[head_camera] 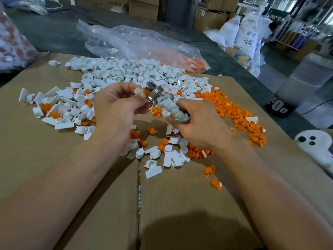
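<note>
My right hand [201, 125] grips a small tool [168, 107] by its cloth-wrapped handle, with the metal head pointing up and left. My left hand [117, 107] pinches a small white plastic piece [137, 91] with an orange part against that metal head. Both hands hover above a cardboard sheet [72, 177]. A heap of white plastic pieces [126, 71] lies behind the hands and to their left. Orange caps [234, 112] are spread to the right, and a mixed scatter lies below the hands.
A clear plastic bag [137, 42] with orange pieces lies behind the heap. Another bag of parts [12, 44] sits at the far left. White sacks [246, 37] and cardboard boxes stand at the back right. A dark container [281, 107] stands right of the table.
</note>
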